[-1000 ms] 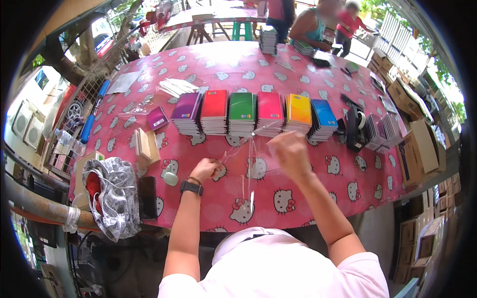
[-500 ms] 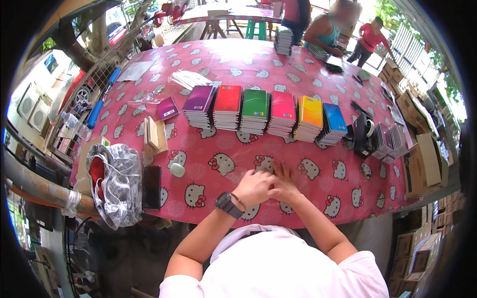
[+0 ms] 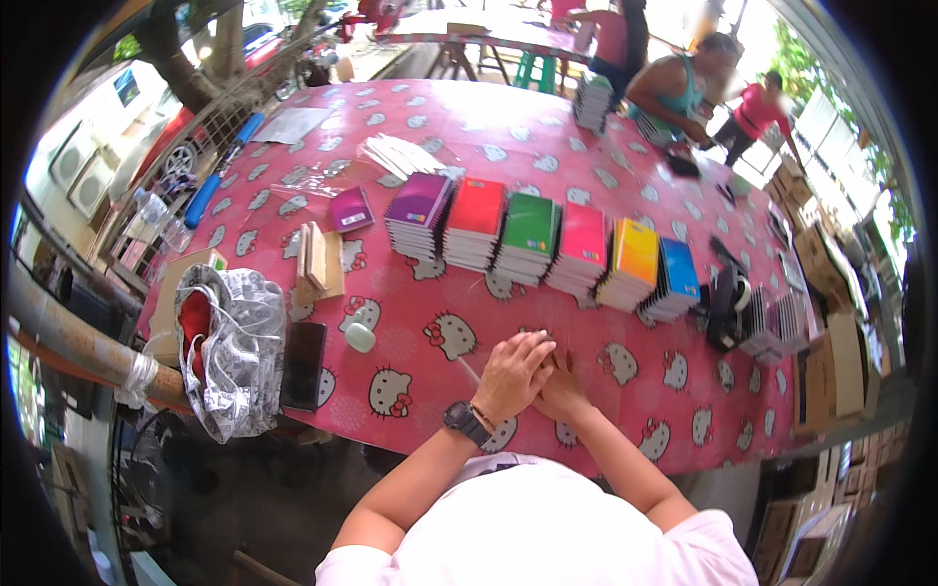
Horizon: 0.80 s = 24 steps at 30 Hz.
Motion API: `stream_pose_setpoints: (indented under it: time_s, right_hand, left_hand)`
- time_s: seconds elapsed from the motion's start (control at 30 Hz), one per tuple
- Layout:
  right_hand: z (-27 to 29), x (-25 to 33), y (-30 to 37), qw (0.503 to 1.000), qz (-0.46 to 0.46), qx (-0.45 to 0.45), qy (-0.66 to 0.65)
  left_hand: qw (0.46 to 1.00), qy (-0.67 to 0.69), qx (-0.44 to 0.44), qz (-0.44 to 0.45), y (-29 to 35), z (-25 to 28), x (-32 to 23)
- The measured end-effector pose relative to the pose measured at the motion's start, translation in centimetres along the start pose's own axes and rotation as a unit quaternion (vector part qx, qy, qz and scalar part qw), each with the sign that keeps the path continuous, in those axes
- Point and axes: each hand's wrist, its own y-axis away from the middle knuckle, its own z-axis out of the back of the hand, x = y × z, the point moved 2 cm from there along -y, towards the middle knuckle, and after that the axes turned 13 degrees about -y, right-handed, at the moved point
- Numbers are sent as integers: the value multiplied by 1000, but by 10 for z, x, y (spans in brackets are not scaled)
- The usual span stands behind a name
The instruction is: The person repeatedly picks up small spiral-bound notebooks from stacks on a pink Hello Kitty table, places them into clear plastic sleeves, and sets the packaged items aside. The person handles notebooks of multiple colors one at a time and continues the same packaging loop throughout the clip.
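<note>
My left hand (image 3: 510,376) lies across my right hand (image 3: 564,393) on the pink patterned tablecloth, its fingers stretched over the other's. The right hand's fingers are mostly hidden beneath it. I see no notebook in either hand. A thin pale strip (image 3: 468,369) shows beside the left hand; what it is I cannot tell. Beyond the hands runs a row of spiral notebook stacks: purple (image 3: 418,207), red (image 3: 475,223), green (image 3: 529,237), pink (image 3: 580,248), yellow (image 3: 630,264) and blue (image 3: 674,278).
To the left are a drawstring bag (image 3: 234,342), a dark phone (image 3: 305,366), a pale green case (image 3: 360,338) and brown boards (image 3: 318,262). A small purple notebook (image 3: 352,209) lies behind. Rightward stand a black device (image 3: 725,308) and cardboard boxes (image 3: 829,376). A person (image 3: 674,93) works opposite.
The view has turned, so the table appears tilted and shifted right. My left hand has moved further over my right, whose fingers were spread flat before.
</note>
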Motion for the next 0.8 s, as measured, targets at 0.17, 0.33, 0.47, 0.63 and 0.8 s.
stream_pose_setpoints:
  time_s: [0.17,0.33,0.47,0.63,0.8]
  right_hand:
    - [39,-46,-26,960,66,-148,-229]
    - [92,57,-162,936,236,-190,-181]
    - [38,109,-278,932,203,-297,-48]
    - [22,111,-306,966,190,-174,-18]
    - [99,107,-223,884,215,-264,-320]
  left_hand:
    - [991,-110,68,17,42,-33,29]
    - [985,-122,98,67,29,-27,13]
    - [970,-34,218,105,20,-38,21]
    - [961,0,220,168,16,-55,35]
    - [818,351,165,426,26,-42,63]
